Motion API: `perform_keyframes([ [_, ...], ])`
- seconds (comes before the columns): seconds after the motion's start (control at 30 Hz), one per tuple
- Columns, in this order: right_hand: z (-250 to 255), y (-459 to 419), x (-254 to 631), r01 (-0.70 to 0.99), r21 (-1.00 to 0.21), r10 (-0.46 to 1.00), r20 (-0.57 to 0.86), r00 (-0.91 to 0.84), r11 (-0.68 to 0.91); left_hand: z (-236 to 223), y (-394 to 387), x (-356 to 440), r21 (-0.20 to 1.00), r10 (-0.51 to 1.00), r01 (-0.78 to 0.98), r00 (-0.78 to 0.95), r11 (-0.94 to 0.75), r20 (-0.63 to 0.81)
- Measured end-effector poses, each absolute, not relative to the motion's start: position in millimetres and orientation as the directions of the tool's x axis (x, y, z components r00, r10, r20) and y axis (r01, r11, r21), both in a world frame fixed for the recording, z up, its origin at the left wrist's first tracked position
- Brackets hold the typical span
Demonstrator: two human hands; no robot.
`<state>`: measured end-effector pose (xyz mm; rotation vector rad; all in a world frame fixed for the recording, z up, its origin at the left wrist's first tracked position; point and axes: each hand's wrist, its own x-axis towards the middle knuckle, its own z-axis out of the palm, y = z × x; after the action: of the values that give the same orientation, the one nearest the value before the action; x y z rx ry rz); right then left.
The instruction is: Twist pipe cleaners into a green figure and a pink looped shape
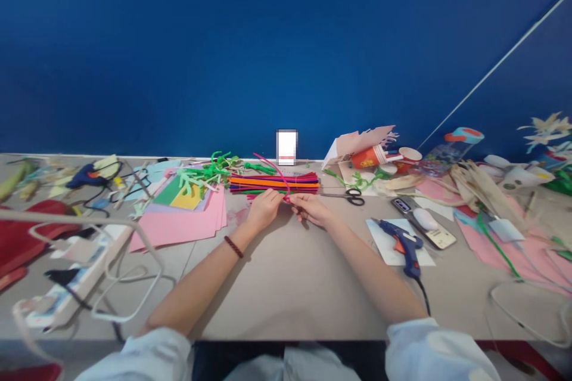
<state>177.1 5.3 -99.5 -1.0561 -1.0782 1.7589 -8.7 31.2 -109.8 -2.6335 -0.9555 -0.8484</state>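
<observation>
Magenta pipe cleaner (277, 172) sits pinched between the fingertips of the left hand (264, 208) and right hand (311, 209), over the bench (286, 273), its free end towards eleven o'clock; that end could snag the bundle (272, 182) at twelve o'clock if twisted carelessly.

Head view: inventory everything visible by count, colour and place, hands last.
Held pipe cleaner: 1, magenta, centre
Pipe cleaner bundle: 1, mixed colours, just beyond
Stringy pieces: several, green, left rear
Paper sheets: several, mostly pink, both sides
Power strip: 1, white, left
Scissors: 1, black handles, right of bundle
Glue gun: 1, blue, right
Phone-like device: 1, dark, beside glue gun
Cups: at least two, orange-red, right rear
Edge clutter: uncountable, mixed, far sides
Table: 1, pale, beneath
Wall: 1, blue, rear
Bracelet: 1, dark red, left wrist
Left hand: 1, bare, centre
Right hand: 1, bare, centre
</observation>
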Motion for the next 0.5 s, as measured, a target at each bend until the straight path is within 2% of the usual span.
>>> perform_keyframes([
  [0.5,-104.9,8.9,180.5,-0.265,-0.897,0.87,-0.212,-0.445,-0.354,-114.9,32.0,-7.5,0.01,0.494,0.614,0.625,-0.79,0.605],
])
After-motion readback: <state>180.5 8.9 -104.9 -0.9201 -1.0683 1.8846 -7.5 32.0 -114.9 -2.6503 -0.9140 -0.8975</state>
